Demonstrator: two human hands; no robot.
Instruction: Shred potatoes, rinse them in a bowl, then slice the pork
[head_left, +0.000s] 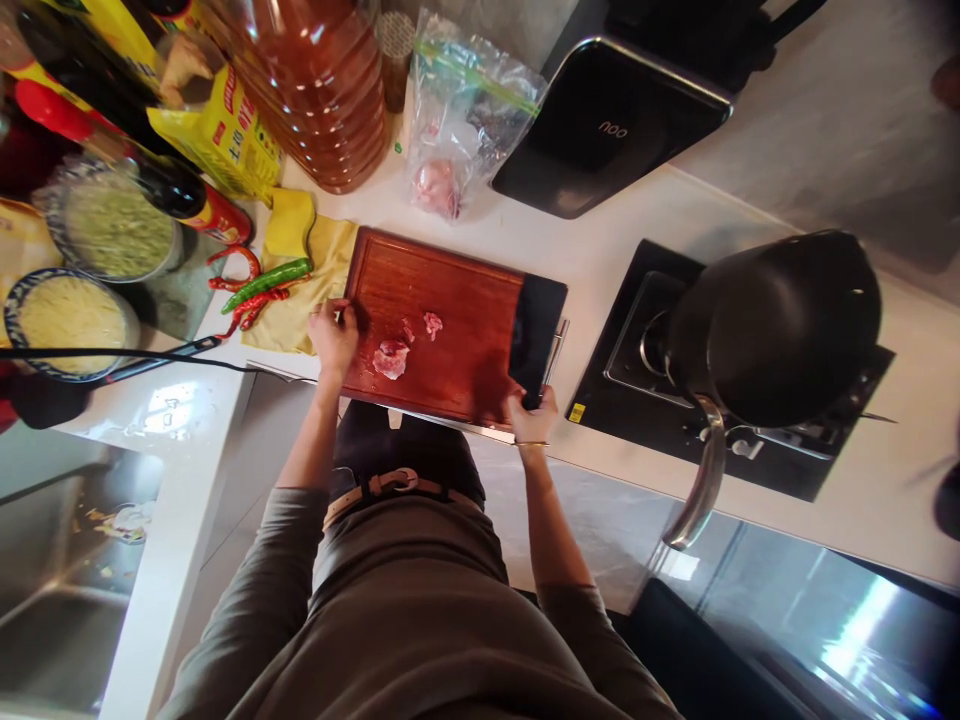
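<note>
A reddish wooden cutting board (pixel 457 290) lies along the counter's front edge. On it rest a larger piece of raw meat (pixel 391 359) and small cut bits of meat (pixel 433 324). My left hand (pixel 334 340) is closed at the board's left edge, its fingers curled against the rim. At the near right corner, my right hand (pixel 533 412) is closed around the handle end of what looks like a dark, broad-bladed cleaver (pixel 537 325). The blade lies flat over the board's right end, and the handle is mostly hidden by my fingers.
Red and green chilies (pixel 266 285) lie on a yellow cloth (pixel 330 245). Bowls, bottles and a large oil jug (pixel 322 100) crowd the left. A bag with meat (pixel 439 185) lies behind the board. Right stands a wok (pixel 787 330) on the stove; a sink (pixel 67 590) is lower left.
</note>
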